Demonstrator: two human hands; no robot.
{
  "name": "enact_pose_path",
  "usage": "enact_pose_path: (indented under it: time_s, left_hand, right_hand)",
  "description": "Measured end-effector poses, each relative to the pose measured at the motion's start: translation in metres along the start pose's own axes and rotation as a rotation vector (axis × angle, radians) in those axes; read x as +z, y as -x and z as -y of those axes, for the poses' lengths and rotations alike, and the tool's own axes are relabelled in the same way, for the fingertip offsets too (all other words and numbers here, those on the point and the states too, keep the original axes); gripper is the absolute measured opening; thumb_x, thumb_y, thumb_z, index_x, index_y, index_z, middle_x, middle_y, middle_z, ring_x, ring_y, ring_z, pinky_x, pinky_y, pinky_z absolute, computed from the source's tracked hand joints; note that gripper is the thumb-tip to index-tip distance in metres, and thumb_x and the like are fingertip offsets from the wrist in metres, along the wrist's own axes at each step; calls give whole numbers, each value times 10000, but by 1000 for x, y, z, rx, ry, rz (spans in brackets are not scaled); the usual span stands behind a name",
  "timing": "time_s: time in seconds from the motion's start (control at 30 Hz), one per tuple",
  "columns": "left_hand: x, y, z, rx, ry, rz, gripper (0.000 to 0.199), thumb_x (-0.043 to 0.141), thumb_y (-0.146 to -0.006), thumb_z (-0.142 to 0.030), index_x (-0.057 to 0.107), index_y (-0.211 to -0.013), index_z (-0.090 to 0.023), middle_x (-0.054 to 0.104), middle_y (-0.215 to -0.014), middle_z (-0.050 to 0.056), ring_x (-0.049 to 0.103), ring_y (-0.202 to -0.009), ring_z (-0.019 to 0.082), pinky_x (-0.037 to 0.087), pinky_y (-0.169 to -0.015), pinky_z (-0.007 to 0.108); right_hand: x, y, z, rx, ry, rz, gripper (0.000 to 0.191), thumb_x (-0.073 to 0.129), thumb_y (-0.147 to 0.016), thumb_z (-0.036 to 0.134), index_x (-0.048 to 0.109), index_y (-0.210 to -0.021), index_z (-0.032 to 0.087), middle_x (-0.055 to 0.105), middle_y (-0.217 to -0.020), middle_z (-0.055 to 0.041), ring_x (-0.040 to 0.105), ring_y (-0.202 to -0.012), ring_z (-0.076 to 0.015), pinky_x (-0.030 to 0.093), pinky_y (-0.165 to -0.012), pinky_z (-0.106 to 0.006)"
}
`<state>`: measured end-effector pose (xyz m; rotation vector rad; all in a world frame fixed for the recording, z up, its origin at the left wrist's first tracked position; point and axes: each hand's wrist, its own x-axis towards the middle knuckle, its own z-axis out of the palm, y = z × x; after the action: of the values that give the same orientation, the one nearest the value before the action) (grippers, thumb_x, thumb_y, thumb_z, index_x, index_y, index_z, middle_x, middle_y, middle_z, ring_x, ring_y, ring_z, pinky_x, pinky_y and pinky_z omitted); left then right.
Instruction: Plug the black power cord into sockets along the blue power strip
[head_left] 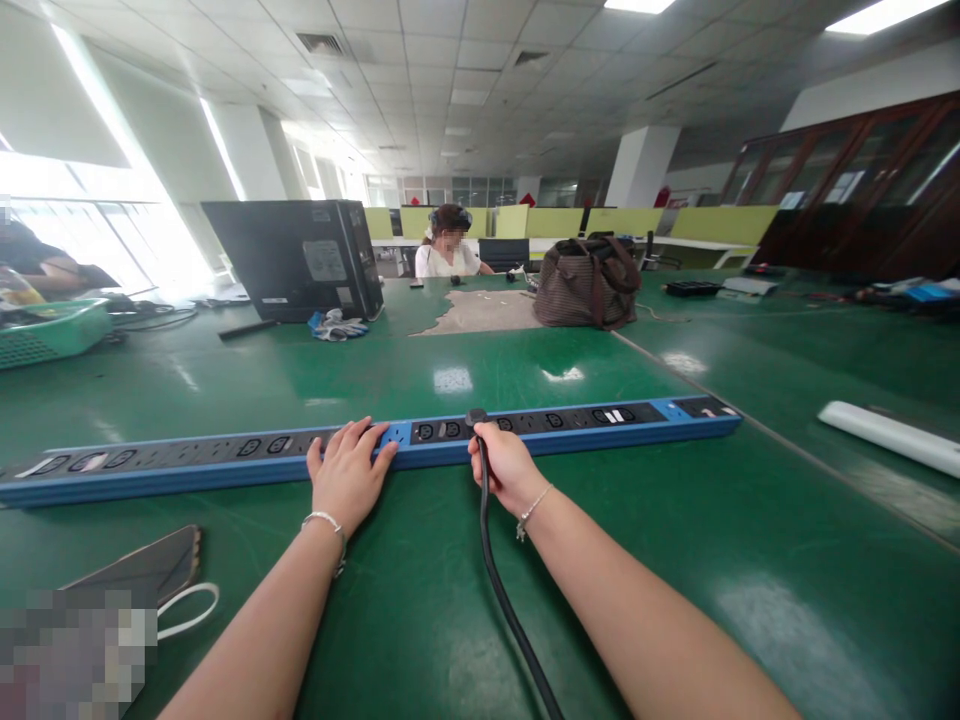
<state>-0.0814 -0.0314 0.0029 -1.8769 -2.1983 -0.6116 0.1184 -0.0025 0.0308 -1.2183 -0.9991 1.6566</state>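
Note:
A long blue power strip [442, 455] with black socket panels lies across the green table. My left hand [351, 470] rests on it left of centre, fingers spread over its top and holding nothing. My right hand [506, 465] is closed round a black plug [475, 417] at the middle of the strip. The plug is at the sockets; how deep it sits is hidden. From my right hand a thick black cable [499, 585] runs down toward the front edge of the view.
Behind the strip stand a black computer case [300, 260], crumpled gloves [337, 325] and a brown bag [585, 285]. A green basket [56, 335] and a phone [150, 565] are at left, a white bar [892, 435] at right. A person [450, 250] sits across the table; another is at far left.

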Motion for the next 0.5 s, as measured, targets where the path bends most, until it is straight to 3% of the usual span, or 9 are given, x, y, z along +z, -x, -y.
enact_pose_path:
  time_s: [0.23,0.5]
  left_hand:
    - [1,0,0,7,-11,-3,455,298,-905,-482,546,-1236,-293,510,-1368,56,409,-1283,257,159,-1088,544]
    - [2,0,1,13,1,-19,455,296,-904,-484,550,-1232,-297,518,-1360,63,415,-1277,257,158,-1088,546]
  right_hand:
    - [6,0,3,15,-20,-90,326,358,-872,289,458,-580,185,402,-269,42,242,-201,-64,142,-255,-178]
    - [3,-2,4,85,-75,-108,310,357,-872,318,419,-593,197,365,-291,67,272,-226,-58,137,-267,-160]
